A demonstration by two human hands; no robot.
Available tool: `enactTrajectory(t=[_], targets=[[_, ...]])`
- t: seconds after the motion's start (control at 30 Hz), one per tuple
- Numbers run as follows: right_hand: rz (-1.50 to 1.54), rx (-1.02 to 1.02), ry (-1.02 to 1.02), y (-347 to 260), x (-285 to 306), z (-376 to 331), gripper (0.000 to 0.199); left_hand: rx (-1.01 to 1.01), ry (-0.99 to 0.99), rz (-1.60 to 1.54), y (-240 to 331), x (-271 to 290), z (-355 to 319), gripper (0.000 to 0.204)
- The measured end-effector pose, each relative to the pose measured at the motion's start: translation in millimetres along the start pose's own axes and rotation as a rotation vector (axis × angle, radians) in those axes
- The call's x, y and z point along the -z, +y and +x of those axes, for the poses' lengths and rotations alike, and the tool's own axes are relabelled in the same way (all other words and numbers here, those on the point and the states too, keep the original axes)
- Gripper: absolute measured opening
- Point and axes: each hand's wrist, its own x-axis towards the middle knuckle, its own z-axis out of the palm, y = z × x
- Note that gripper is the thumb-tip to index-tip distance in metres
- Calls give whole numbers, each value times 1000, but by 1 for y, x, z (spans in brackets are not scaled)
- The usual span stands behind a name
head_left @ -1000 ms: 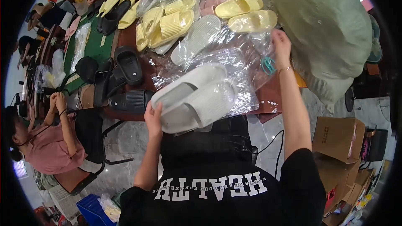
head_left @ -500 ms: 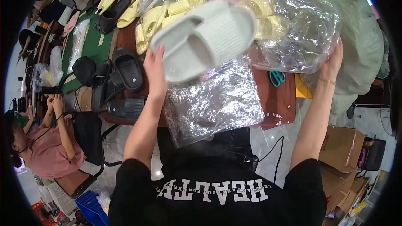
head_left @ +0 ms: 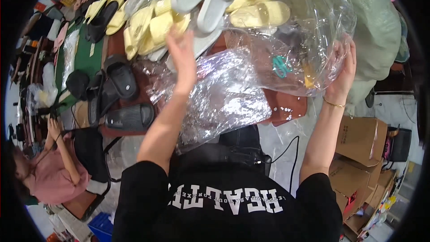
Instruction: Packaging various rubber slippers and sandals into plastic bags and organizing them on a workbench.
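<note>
Left hand: the left hand (head_left: 181,58) is raised over the table, palm up and fingers spread loosely; it touches the underside of the pale grey slippers (head_left: 204,0) and closes on nothing firmly
Right hand: the right hand (head_left: 342,74) is lifted at the right side, fingers curled on the edge of the clear plastic bag (head_left: 309,40), pinching the film; a thin bracelet (head_left: 333,104) sits on the wrist
Slippers: the pair of pale grey slippers is held high above the table, soles against each other and tilted, toes pointing away; it is at the mouth of the bag, and whether it is already inside cannot be told
Bag: the clear plastic bag is stretched wide between the two hands, crumpled and shiny; yellow slippers (head_left: 257,11) show through it
Table: a second sheet of crinkled plastic (head_left: 224,103) lies on the brown table (head_left: 286,107) just under the left forearm; a small teal pair of scissors (head_left: 280,66) lies on the brown surface, seen through the film
Left of table: black slippers (head_left: 118,78) lie in a group near a green mat (head_left: 87,56); more yellow slippers (head_left: 148,29) are piled beside them
Around: cardboard boxes (head_left: 360,139) stand on the floor at right; another person in a pink top (head_left: 49,181) sits at lower left
</note>
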Motion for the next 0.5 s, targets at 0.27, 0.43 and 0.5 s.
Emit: enactTrajectory(t=[0.27, 0.43, 0.5], targets=[[-39, -143, 9, 22, -55, -65, 25, 521, -551, -638, 40, 52, -109, 89], [-262, -320, -1, 86, -44, -111, 21, 436, -407, -823, 59, 122, -131, 74], [-520, -161, -92, 118, -23, -128, 22, 382, -313, -291, 46, 144, -140, 52]])
